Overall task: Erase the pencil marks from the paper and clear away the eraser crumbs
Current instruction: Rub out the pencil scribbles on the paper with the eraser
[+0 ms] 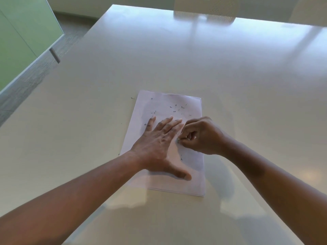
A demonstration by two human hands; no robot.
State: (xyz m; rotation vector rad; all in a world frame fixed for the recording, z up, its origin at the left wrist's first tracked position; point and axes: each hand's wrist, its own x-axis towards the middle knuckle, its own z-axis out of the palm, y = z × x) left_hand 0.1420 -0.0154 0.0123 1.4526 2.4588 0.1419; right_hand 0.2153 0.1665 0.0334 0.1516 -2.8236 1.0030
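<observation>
A white sheet of paper point(192, 175) lies in the middle of the table. My left hand point(160, 146) rests flat on it with the fingers spread, pinning it down. My right hand point(200, 136) is curled beside the left fingers, pinching a small pale eraser point(178, 139) whose tip touches the paper; most of the eraser is hidden in the fingers. Several dark eraser crumbs point(177, 107) are scattered over the upper part of the sheet, a few more lie by my left fingertips and near the sheet's middle. No clear pencil marks show.
The pale glossy table point(230, 76) stretches far beyond the sheet. A few stray crumbs point(132, 98) lie on the table left of the paper. A white chair back point(205, 7) stands at the far edge. A green panel point(23, 38) and grey floor are on the left.
</observation>
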